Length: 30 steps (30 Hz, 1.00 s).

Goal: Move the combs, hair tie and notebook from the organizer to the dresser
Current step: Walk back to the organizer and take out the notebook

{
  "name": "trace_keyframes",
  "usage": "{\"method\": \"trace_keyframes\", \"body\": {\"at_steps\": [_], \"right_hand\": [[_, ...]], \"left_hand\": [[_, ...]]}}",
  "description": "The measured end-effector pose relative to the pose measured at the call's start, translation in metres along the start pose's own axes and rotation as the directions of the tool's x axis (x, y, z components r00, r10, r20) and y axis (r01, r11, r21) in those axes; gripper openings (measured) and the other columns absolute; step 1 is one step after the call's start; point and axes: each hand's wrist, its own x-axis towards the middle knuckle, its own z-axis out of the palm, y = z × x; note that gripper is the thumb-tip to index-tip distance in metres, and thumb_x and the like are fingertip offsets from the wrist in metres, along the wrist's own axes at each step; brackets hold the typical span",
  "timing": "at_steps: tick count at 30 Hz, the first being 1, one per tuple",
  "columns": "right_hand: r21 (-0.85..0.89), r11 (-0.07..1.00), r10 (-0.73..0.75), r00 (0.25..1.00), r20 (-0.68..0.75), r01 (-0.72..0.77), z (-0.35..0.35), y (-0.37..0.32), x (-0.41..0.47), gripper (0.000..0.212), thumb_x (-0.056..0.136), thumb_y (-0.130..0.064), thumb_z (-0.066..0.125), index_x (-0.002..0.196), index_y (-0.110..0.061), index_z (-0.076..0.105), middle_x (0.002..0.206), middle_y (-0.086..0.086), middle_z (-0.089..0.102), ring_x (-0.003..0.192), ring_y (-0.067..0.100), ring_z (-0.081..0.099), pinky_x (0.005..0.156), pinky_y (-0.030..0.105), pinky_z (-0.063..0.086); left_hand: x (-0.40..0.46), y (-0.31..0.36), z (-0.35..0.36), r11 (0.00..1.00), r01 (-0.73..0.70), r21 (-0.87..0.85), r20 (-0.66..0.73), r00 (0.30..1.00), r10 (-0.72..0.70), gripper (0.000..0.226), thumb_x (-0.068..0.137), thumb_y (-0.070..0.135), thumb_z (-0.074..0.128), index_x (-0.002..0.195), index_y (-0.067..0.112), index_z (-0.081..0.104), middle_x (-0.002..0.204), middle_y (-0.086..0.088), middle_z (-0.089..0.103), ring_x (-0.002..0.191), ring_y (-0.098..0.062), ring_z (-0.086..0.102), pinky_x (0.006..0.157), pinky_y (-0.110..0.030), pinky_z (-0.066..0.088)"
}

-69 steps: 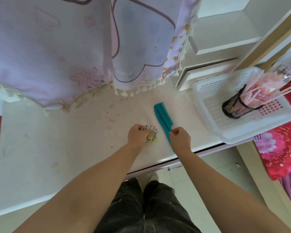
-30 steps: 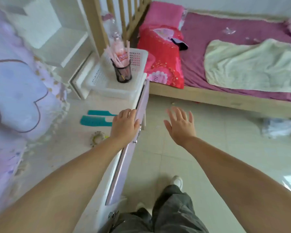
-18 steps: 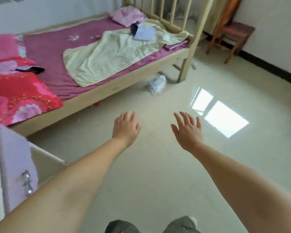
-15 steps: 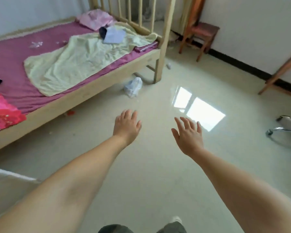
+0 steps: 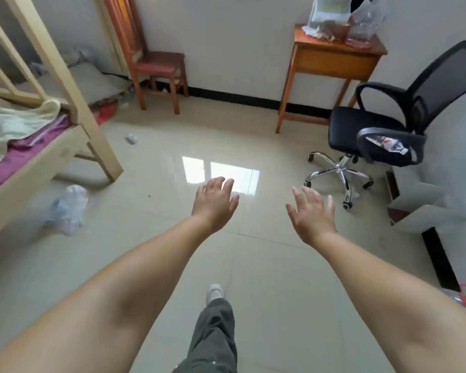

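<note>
We hold our left hand and right hand out over the tiled floor, fingers spread and gripping nothing, likely because we are crossing the room to fetch more. Neither combs, hair tie, notebook, organizer nor dresser is in view. Beyond the hands we count two chairs: one office chair, and one wooden chair left of it.

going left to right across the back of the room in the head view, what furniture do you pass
bed frame → wooden chair → small wooden table → black office chair. Nearer the camera, the left hand and right hand are both open and empty.
</note>
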Motion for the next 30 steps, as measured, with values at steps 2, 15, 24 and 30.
{"method": "trace_keyframes", "body": {"at_steps": [2, 15, 24, 30], "right_hand": [[0.001, 1.000, 0.027, 0.999, -0.036, -0.027, -0.007, 0.012, 0.055, 0.053, 0.095, -0.046, 0.024, 0.145, -0.026, 0.021, 0.153, 0.005, 0.027, 0.141, 0.021, 0.018, 0.114, 0.053, 0.004], [0.049, 0.968, 0.252, 0.956, -0.150, -0.248, -0.060, 0.126, 0.387, 0.052, 0.095, -0.045, 0.026, 0.143, -0.024, 0.027, 0.151, 0.004, 0.031, 0.140, 0.020, 0.023, 0.114, 0.053, 0.008], [0.008, 0.986, 0.164, 0.974, -0.153, -0.165, -0.091, 0.229, 0.649, 0.052, 0.096, -0.045, 0.021, 0.144, -0.025, 0.024, 0.152, 0.003, 0.030, 0.142, 0.020, 0.020, 0.115, 0.052, 0.008], [-0.015, 0.991, 0.131, 0.982, -0.135, -0.134, -0.109, 0.268, 0.818, 0.050, 0.096, -0.044, 0.025, 0.143, -0.025, 0.025, 0.151, 0.003, 0.032, 0.141, 0.021, 0.023, 0.115, 0.053, 0.011]], "left_hand": [[0.067, 0.005, -0.001, 0.999, -0.048, 0.022, 0.008, 0.999, 0.048, 0.050, 0.096, 0.038, 0.031, 0.141, 0.016, 0.029, 0.148, -0.010, 0.033, 0.138, -0.026, 0.026, 0.110, -0.042, 0.023], [0.461, 0.078, -0.017, 0.953, -0.296, 0.070, 0.052, 0.955, 0.293, 0.049, 0.095, 0.039, 0.029, 0.138, 0.015, 0.030, 0.145, -0.007, 0.036, 0.136, -0.026, 0.028, 0.109, -0.040, 0.025], [0.735, 0.139, -0.003, 0.968, -0.239, 0.080, -0.012, 0.971, 0.240, 0.045, 0.095, 0.040, 0.029, 0.134, 0.017, 0.034, 0.141, -0.005, 0.040, 0.133, -0.025, 0.033, 0.106, -0.038, 0.028], [0.896, 0.148, 0.001, 0.980, -0.193, 0.040, -0.033, 0.980, 0.194, 0.041, 0.094, 0.038, 0.033, 0.130, 0.017, 0.038, 0.137, -0.005, 0.045, 0.130, -0.025, 0.036, 0.104, -0.038, 0.031]]}}
